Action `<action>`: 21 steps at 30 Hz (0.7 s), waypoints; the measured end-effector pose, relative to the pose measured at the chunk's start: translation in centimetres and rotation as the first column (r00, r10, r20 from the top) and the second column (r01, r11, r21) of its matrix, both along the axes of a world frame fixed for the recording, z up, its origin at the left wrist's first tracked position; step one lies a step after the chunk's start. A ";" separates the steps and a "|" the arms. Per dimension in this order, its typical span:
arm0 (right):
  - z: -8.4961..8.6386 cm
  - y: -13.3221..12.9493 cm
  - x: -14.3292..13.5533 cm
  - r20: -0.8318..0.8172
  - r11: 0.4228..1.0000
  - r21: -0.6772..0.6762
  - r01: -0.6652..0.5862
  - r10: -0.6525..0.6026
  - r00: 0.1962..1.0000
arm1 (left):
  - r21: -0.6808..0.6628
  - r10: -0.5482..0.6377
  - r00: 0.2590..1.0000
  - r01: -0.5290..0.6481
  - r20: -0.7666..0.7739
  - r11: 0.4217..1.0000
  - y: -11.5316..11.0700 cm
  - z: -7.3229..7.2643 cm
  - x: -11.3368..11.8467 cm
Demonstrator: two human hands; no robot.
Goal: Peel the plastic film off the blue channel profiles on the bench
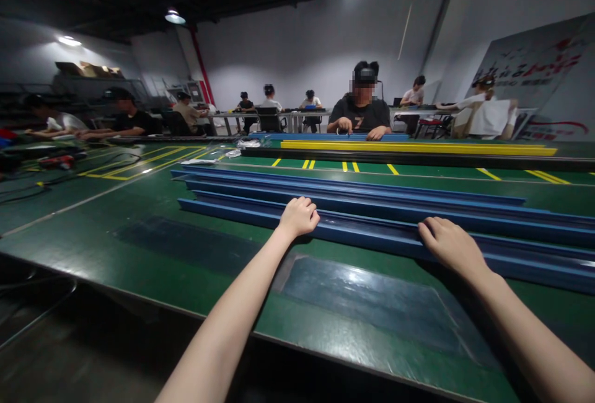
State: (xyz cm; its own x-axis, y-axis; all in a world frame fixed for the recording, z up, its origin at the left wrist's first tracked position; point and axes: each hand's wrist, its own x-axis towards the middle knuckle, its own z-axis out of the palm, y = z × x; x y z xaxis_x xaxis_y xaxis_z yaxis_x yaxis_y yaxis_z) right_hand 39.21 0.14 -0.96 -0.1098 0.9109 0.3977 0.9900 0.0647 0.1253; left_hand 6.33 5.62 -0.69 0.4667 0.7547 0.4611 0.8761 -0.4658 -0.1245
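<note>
A long blue channel-shaped rail [367, 234] lies across the green table, nearest to me. My left hand [300, 216] is closed over it left of its middle, with the fingers curled on its upper edge. Farther right, my right hand [450, 243] grips the same rail, its fingers bent over the rim and partly hidden. Just behind lie more blue rails [353, 201], side by side and roughly parallel to the held one. Below my hands, a clear plastic sheet [357, 291] lies flat on the table.
Beyond the blue rails are a black rail [418, 158] and a yellow rail [409, 147]. A co-worker [362, 111] sits across the green table [83, 229]. Cables and a red tool [54, 160] lie at the left. Several other people work at tables behind.
</note>
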 end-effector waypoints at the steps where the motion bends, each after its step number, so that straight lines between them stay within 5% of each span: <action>1: 0.0 0.1 0.0 0.004 1.000 0.005 -0.008 0.008 1.000 | 0.006 -0.004 1.000 0.004 0.004 1.000 0.2 0.0 0.0; 12: -1.4 2.0 0.6 0.116 0.970 0.180 -0.163 0.143 0.983 | 0.234 -0.180 0.983 0.169 0.024 0.957 3.0 -1.0 -0.3; 21: -2.3 4.5 1.4 0.100 0.991 0.056 -0.122 0.116 0.988 | 0.244 -0.163 0.983 0.138 0.082 0.960 4.0 -1.0 0.0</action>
State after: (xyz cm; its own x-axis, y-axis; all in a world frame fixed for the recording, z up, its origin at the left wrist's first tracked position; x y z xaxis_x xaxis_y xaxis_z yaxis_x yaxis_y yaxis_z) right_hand 40.62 4.60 -3.28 -0.2561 0.8630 0.4355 0.9590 0.1702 0.2267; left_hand 6.29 9.58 -1.67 0.5090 0.5428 0.6681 0.8117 -0.5609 -0.1627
